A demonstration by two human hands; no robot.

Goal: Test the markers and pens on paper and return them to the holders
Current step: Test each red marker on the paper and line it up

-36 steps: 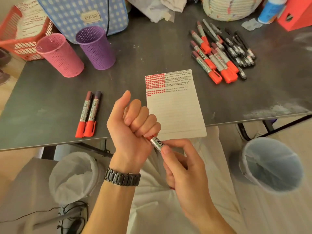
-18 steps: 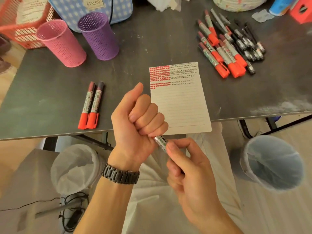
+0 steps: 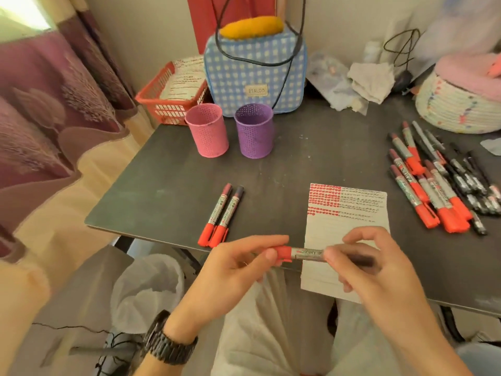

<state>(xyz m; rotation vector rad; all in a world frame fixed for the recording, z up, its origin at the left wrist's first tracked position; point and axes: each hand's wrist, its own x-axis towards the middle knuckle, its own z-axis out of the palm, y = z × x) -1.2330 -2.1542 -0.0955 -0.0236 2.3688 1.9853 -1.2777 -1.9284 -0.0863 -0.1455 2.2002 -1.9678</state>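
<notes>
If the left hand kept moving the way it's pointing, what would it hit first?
Most likely the sheet of paper on the table, just ahead and to the right of the left hand, which grips the marker by its red cap. Its height is unclear.

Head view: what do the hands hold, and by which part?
One marker, held level between both hands. The left hand grips its red cap; the right hand pinches the opposite end.

Blue checked bag (image 3: 254,69) and red basket (image 3: 162,104) at counter (image 3: 311,147) far-left corner, woven basket (image 3: 455,109) far-right, white-lined bin (image 3: 147,291) under near edge.
</notes>
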